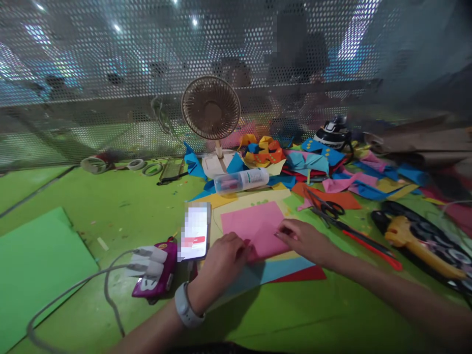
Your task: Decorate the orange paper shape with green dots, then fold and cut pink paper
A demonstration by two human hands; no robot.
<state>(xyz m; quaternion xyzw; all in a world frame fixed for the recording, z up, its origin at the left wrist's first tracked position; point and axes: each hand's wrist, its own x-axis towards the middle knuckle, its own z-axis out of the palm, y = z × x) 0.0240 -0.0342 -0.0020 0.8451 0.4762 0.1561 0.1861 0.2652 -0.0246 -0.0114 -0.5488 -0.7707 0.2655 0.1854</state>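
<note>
Head view: both hands meet over the pink paper (252, 221), likely steadying it from two sides.
Left hand (230, 251): curled at the near left part of the pink paper, its fingertips partly hidden; pinching or only pressing, I cannot tell.
Right hand (300, 240): bent fingers at the paper's right side; whether they close on it is unclear.
Pink paper: atop cream, blue (283, 269) and red (308, 274) sheets, perhaps stacked for quick reach.
Phone (198, 231): lit, left of the paper (handy for a glance), beside the power strip (171, 268).
Scissors (330, 209): right of the paper, within the right hand's reach.
Bottle (241, 182): lying on its side, just beyond the sheets.
Fan (211, 108): upright at the tabletop's (121, 206) far side, out of the working area.
</note>
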